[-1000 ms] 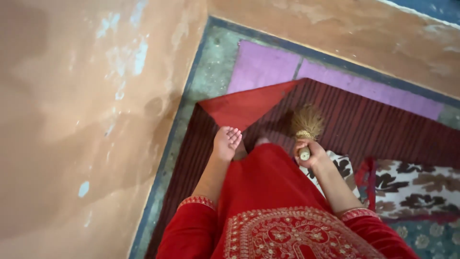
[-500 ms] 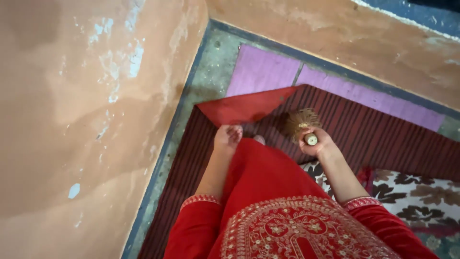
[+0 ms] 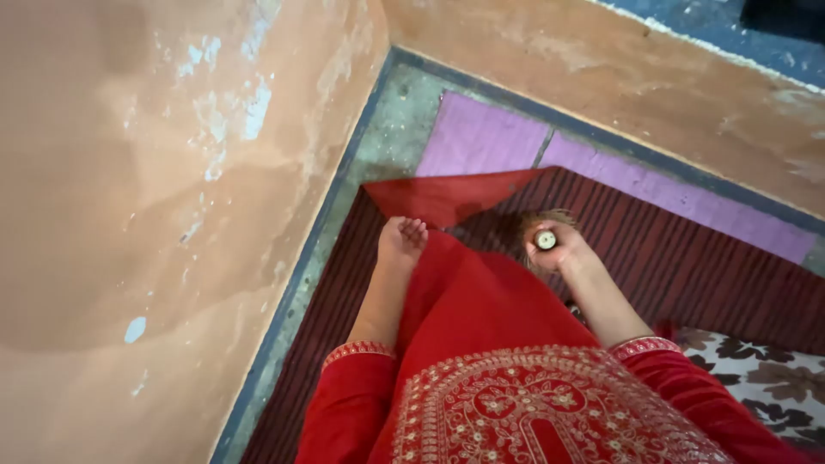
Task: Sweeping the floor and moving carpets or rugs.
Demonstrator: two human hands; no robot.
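Observation:
My right hand (image 3: 563, 252) is shut around the handle of a short straw broom (image 3: 543, 227). The handle's round end faces up at me, and the bristles point down at a dark red ribbed mat (image 3: 687, 258). My left hand (image 3: 402, 243) hangs empty beside my red dress, its fingers loose. It is just over the mat's corner (image 3: 443, 196), which is folded back to show a plain red underside.
A purple mat (image 3: 481, 137) lies under the red one, on a grey-green floor strip (image 3: 387, 129). Tan plaster walls (image 3: 129, 215) meet in a corner ahead. A brown and white floral blanket (image 3: 765, 378) lies at the lower right.
My right hand has tipped the broom upright, so less of the bristles shows and the handle end faces me. The view has moved closer to the corner. My left hand has hardly moved.

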